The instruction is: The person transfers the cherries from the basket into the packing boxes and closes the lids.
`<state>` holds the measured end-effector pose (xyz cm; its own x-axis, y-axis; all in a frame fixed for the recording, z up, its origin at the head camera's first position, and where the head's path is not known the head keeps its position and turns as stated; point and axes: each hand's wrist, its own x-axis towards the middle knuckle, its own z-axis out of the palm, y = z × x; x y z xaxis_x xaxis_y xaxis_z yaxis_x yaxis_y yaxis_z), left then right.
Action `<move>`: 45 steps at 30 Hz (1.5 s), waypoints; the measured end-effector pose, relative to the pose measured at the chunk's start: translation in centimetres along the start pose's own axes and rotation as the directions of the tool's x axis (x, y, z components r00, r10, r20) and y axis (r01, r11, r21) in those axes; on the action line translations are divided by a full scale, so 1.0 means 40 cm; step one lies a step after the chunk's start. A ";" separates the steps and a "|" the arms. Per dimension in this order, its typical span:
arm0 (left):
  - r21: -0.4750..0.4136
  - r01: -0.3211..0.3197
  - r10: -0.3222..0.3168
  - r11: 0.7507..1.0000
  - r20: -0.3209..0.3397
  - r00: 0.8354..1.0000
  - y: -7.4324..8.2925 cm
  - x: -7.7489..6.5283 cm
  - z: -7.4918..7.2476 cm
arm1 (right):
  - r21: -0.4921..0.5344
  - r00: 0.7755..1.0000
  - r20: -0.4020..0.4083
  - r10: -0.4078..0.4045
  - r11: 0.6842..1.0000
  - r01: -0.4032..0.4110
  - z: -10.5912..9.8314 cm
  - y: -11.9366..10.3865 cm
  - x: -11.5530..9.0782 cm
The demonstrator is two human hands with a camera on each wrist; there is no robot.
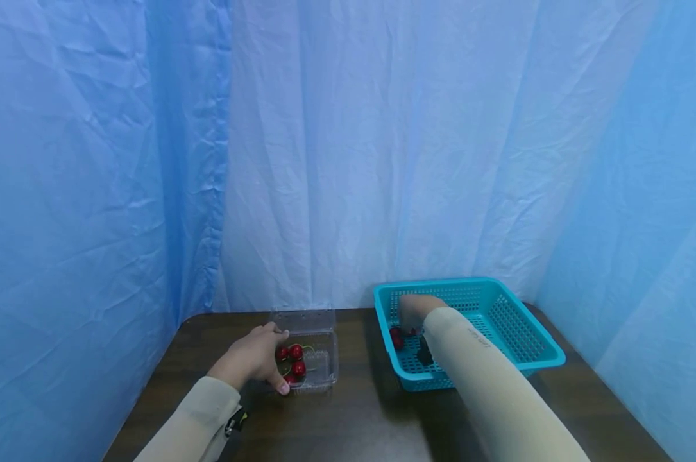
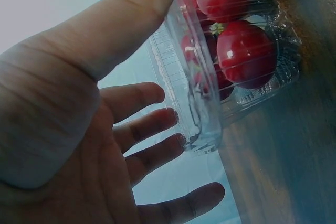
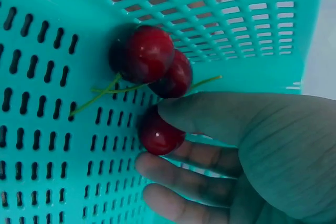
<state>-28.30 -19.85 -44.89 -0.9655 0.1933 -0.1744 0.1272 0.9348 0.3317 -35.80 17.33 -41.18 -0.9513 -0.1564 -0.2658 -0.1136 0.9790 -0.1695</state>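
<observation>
Inside the perforated turquoise plastic basket [image 1: 512, 324], your right hand [image 3: 262, 150] pinches a round, glossy, dark-red cherry [image 3: 159, 136]; your left hand [image 1: 255, 354], fingers spread, rests beside a clear, ridged plastic box [image 1: 323, 369] of cherries [image 2: 247, 54].

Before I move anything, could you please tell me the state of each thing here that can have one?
Clear box: upright, partly filled.
Lid: open, tipped back.
Cherries in the box: piled together.
Basket: upright, uncovered.
Two loose cherries: resting in the basket, green stems showing.
Right grip: inside the basket, thumb and fingers about another cherry.
Left grip: fingers spread, at the box.
Curtain: hanging, creased.
</observation>
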 end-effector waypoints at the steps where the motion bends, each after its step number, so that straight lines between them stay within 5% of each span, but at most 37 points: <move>1: -0.001 0.000 0.000 1.000 0.001 1.000 0.001 0.000 0.000 | 0.004 1.000 -0.003 -0.001 1.000 0.001 -0.002 0.002 -0.002; 10: -0.011 0.008 -0.008 1.000 0.008 1.000 0.003 0.001 0.000 | 0.042 0.995 0.061 -0.074 0.997 0.072 -0.049 0.033 0.021; 18: 0.002 -0.009 0.009 1.000 -0.005 1.000 -0.057 0.058 0.051 | 0.158 0.990 0.050 -0.129 0.980 0.120 -0.094 0.040 0.078; 26: 0.006 0.007 -0.007 1.000 0.004 1.000 -0.003 0.000 0.007 | 0.080 0.990 -0.016 -0.143 0.986 0.144 -0.187 -0.042 0.045; 31: -0.012 0.017 -0.017 1.000 0.003 1.000 0.002 -0.008 0.001 | 0.031 0.965 -0.060 -0.256 0.966 0.258 -0.212 -0.111 0.011; 38: -0.012 0.009 -0.009 1.000 0.008 1.000 0.005 -0.004 -0.003 | 0.013 0.937 -0.058 -0.345 0.938 0.347 -0.179 -0.213 0.001; 45: 0.010 0.010 -0.010 1.000 0.010 1.000 0.001 0.010 0.002 | -0.054 0.864 -0.034 -0.502 0.864 0.500 -0.126 -0.300 0.012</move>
<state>-28.65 -19.72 -45.03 -0.9643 0.1873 -0.1871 0.1202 0.9395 0.3207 -36.33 6.18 -34.50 -0.7746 -0.6224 -0.1124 -0.5895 0.7749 -0.2279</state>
